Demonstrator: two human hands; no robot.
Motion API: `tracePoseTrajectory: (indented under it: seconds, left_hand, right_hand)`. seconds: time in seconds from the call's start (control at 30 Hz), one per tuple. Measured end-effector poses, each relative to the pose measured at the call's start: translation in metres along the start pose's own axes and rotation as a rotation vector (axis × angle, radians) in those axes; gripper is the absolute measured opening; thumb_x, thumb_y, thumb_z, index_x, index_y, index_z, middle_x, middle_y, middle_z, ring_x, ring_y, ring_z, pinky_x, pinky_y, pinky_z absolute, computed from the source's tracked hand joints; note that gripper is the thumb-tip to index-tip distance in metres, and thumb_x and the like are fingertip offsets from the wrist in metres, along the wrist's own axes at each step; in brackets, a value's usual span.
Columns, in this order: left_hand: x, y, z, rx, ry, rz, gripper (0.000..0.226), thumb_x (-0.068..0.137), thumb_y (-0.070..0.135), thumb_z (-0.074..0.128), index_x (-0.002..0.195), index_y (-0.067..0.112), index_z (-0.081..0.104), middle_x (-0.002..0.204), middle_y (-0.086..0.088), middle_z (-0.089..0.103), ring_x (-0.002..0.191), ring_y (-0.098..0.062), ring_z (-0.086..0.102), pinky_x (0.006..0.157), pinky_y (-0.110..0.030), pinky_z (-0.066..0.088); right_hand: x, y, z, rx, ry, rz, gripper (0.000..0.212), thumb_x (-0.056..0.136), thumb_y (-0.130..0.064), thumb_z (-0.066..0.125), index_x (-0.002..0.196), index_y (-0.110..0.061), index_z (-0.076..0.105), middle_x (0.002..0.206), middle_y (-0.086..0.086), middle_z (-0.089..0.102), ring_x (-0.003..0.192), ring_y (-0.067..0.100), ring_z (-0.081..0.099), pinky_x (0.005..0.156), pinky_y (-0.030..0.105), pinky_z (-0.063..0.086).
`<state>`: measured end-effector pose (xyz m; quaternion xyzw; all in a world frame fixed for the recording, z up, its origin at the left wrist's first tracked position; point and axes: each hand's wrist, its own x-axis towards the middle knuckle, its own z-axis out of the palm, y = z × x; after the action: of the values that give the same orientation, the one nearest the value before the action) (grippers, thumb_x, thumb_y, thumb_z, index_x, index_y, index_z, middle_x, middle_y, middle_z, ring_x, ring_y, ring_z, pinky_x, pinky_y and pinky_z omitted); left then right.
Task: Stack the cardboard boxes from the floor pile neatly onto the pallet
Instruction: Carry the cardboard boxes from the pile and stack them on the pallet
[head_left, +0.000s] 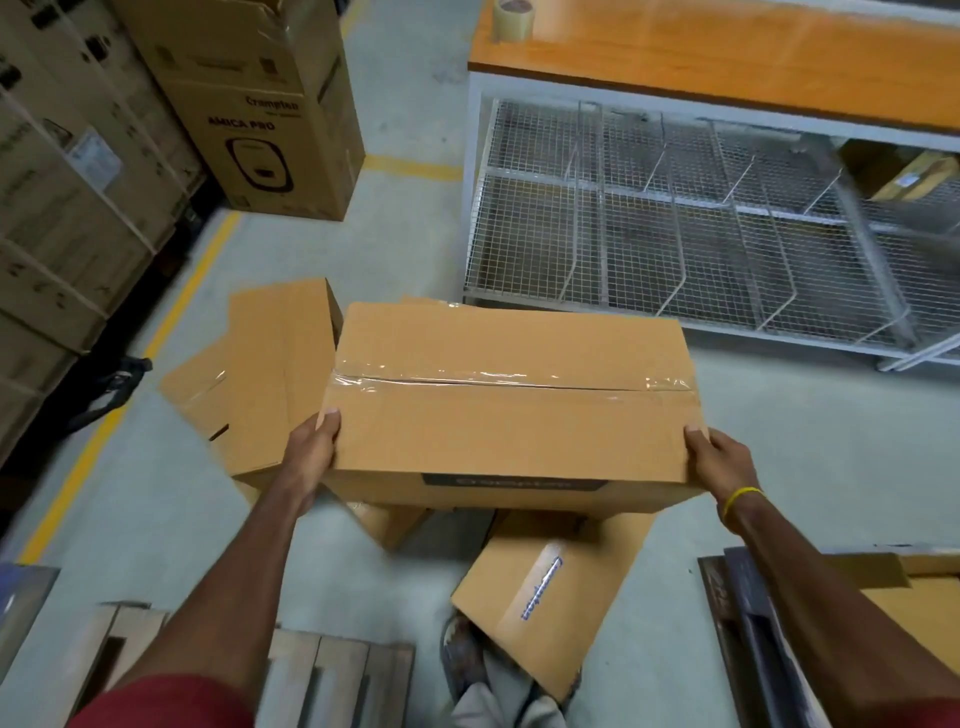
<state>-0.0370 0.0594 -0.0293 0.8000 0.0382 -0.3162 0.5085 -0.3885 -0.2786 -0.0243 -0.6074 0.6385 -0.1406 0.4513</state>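
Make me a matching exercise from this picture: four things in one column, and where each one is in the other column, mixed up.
Things
1. brown cardboard box sealed with clear tape
2. tan roll of packing tape
3. thin yellow band
4. tall cardboard box printed AMICA PRO

Places
A. on the orange counter top
B. standing on the grey floor
C. held between the left hand and the right hand
D. around the right wrist

Pairs: 1-C, 2-A, 3-D, 4-B
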Motion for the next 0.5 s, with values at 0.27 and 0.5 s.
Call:
tracePoseTrajectory:
  seconds: [0.27, 0.5]
  left_hand:
    - [-0.046, 0.006, -0.023, -0.144, -0.061, 0.054, 0.029, 0.100, 0.033, 0.065, 0.121, 0.014, 0.072, 0.108, -0.003, 0.076, 0.099, -0.024, 0.067, 0.086, -0.038, 0.049]
    - [-0.128, -0.016, -0.055, -0.222, 0.073, 0.144, 0.021, 0.096, 0.027, 0.072, 0.115, 0.019, 0.072, 0.105, -0.002, 0.075, 0.094, -0.023, 0.067, 0.083, -0.034, 0.050]
  right_hand:
    - [-0.016, -0.034, -0.037, 0.187, 0.012, -0.105, 0.047, 0.094, -0.037, 0.067, 0.129, -0.006, 0.067, 0.118, 0.010, 0.069, 0.109, 0.028, 0.062, 0.099, 0.042, 0.050]
    - [-0.047, -0.052, -0.053, 0.192, -0.081, -0.223, 0.043, 0.096, -0.037, 0.065, 0.124, -0.005, 0.069, 0.110, 0.009, 0.070, 0.101, 0.028, 0.063, 0.089, 0.039, 0.050]
